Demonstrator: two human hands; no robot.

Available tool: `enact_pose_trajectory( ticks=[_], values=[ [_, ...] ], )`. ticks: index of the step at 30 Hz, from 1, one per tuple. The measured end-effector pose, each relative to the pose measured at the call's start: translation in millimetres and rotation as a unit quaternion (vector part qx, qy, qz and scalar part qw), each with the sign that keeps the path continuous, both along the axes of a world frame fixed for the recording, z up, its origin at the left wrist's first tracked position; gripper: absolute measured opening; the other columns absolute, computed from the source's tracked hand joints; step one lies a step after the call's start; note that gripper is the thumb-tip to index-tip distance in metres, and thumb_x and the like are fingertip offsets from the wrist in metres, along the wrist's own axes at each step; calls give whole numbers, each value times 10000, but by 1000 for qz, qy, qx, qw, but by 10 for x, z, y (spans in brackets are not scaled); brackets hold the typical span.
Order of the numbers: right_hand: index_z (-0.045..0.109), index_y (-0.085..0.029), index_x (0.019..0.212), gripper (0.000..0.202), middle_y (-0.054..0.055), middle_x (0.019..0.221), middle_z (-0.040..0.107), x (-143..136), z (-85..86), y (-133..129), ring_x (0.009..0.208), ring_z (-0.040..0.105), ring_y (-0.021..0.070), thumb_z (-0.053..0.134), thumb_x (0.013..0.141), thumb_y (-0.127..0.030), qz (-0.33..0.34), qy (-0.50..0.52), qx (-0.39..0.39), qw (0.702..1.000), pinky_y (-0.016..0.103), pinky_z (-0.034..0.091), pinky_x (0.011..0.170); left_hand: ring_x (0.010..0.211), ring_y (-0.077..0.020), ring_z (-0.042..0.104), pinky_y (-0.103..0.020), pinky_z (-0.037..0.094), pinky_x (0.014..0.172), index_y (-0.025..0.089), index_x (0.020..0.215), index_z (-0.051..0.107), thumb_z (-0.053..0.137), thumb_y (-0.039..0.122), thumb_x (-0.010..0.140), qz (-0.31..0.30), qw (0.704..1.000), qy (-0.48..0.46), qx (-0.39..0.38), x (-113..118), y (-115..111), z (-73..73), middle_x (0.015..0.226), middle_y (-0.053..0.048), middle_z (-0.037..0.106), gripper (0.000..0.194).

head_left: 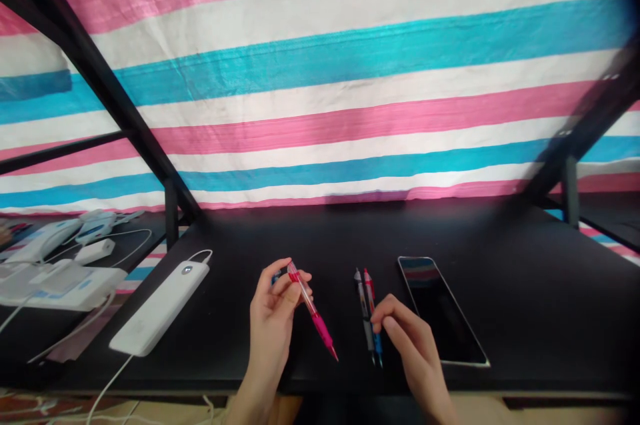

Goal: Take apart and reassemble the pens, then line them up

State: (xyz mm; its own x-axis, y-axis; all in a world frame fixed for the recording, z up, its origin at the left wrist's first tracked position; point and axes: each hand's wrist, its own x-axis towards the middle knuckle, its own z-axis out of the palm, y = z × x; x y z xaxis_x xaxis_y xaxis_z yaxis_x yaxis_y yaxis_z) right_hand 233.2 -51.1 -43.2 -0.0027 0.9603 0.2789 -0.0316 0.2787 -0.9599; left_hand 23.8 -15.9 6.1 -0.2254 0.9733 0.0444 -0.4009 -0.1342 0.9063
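Observation:
My left hand (pixel 274 318) is closed around a pink pen (pixel 320 325) with a clear upper barrel, its tip slanting down to the right above the desk. Something small and dark blue (pixel 276 277) shows behind those fingers; its kind is unclear. Two pens lie side by side on the desk: a grey and black pen (pixel 364 308) and a red and blue pen (pixel 377 343). Curled finger and thumb of my right hand (pixel 413 345) are at the red and blue pen and cover part of its barrel; the exact contact is partly hidden.
A smartphone (pixel 443 311) with a dark screen lies right of the pens. On the left, a white power bank (pixel 160 308) has cables at both ends. Power strips and chargers (pixel 65 285) sit on the neighbouring surface. Black metal posts (pixel 100 71) frame the black desk (pixel 300 231) before a striped sheet (pixel 350 105).

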Motion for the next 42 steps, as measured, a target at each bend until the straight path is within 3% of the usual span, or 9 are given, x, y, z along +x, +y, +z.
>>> enact_pose_trajectory(
  ticks=[13, 19, 25, 28, 34, 42],
  values=[
    [643, -222, 786, 319, 20, 773, 541, 32, 23, -1, 720, 501, 194, 552, 1010, -431, -25, -18, -8, 999, 288, 407, 627, 706, -165, 696, -288, 565, 668, 196, 1139, 618, 809, 263, 829, -24, 999, 25, 14, -3, 15, -29, 914, -78, 798, 370],
    [666, -229, 815, 281, 21, 768, 550, 73, -38, 8, 711, 517, 190, 575, 1004, -414, -3, -10, -6, 1000, 274, 418, 606, 753, -152, 702, -295, 573, 744, 214, 1244, 569, 791, 276, 849, -19, 999, 49, 12, -189, 113, 25, 972, -71, 797, 457],
    [672, -232, 814, 270, 26, 786, 554, 87, -50, -40, 746, 504, 194, 600, 992, -422, -16, -12, -26, 999, 268, 397, 610, 698, -164, 698, -308, 580, 692, 174, 1172, 605, 823, 305, 790, -10, 995, 103, -7, -421, 274, 71, 935, -87, 795, 459],
    [680, -228, 806, 280, 32, 766, 568, 97, -63, -35, 730, 509, 198, 615, 978, -439, -12, -27, -20, 999, 266, 406, 599, 661, -178, 701, -322, 582, 675, 158, 1092, 646, 844, 307, 744, -13, 992, 129, -14, -447, 321, 53, 868, -87, 796, 427],
    [664, -227, 787, 284, 34, 761, 561, 78, -36, -24, 701, 511, 191, 627, 968, -444, -25, -34, -17, 999, 256, 421, 573, 731, -212, 735, -320, 574, 684, 174, 1117, 688, 837, 325, 745, -22, 980, 195, -17, -491, 371, 83, 841, -71, 793, 428],
    [671, -227, 793, 266, 34, 770, 576, 108, -72, -25, 709, 527, 190, 637, 964, -427, -24, -46, -8, 999, 255, 435, 583, 658, -220, 720, -348, 566, 665, 179, 1106, 690, 751, 336, 791, -58, 942, 331, -9, -525, 433, 76, 775, -50, 759, 358]
  ],
)
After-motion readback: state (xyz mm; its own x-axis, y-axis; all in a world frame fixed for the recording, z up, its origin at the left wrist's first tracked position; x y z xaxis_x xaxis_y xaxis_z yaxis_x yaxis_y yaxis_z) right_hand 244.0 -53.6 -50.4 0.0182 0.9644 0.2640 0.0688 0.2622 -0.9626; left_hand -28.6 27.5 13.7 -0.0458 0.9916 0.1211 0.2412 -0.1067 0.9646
